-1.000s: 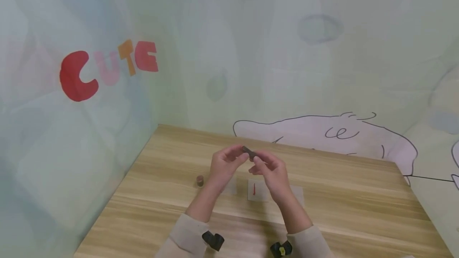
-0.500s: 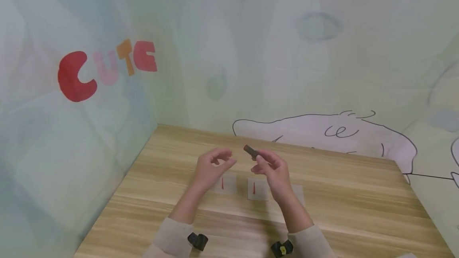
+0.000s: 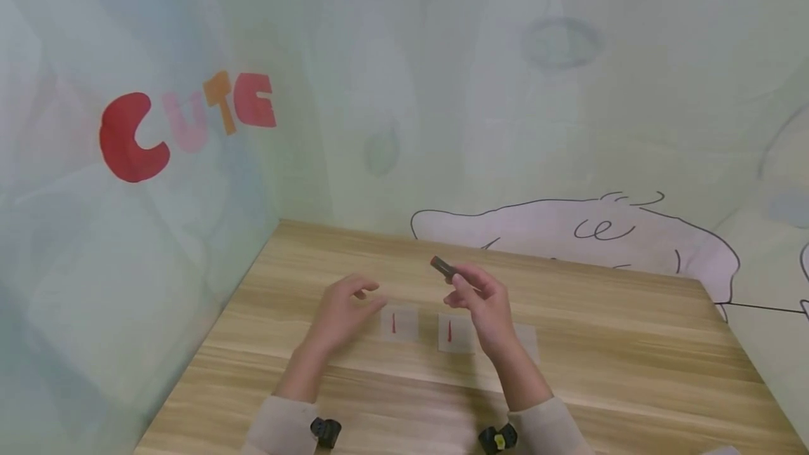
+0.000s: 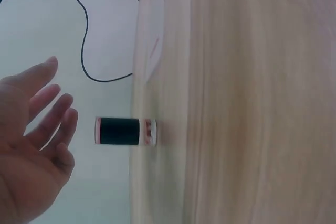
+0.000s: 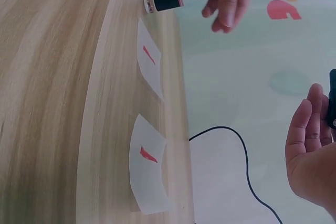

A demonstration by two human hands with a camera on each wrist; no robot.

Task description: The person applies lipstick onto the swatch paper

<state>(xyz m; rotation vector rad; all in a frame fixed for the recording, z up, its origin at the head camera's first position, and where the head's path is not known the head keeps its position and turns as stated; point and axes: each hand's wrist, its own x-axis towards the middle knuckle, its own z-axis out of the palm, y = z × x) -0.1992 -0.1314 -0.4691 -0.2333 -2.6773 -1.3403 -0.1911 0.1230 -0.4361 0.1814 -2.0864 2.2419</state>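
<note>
My right hand (image 3: 488,306) pinches a short dark marker (image 3: 442,267) with a red end, held tilted above the table. Lower and to the left, my left hand (image 3: 343,309) holds nothing; its fingers are loosely bent. Close by in the left wrist view stands a small black cylinder (image 4: 119,131) with a pink top and a pale base, apart from the fingers; the left hand hides it in the head view. Between the hands lie a white paper (image 3: 407,323) and a second paper (image 3: 463,343), each bearing one red stroke.
A third paper (image 3: 527,344) is partly covered by the right forearm. The wooden table (image 3: 607,371) meets a printed wall (image 3: 442,125) at its back and left sides. A pale corner of something (image 3: 722,451) shows at the bottom right.
My left hand has come away from the marker and moved left and down, baring the marker's red end and the left paper's stroke. The right hand has stayed nearly still.
</note>
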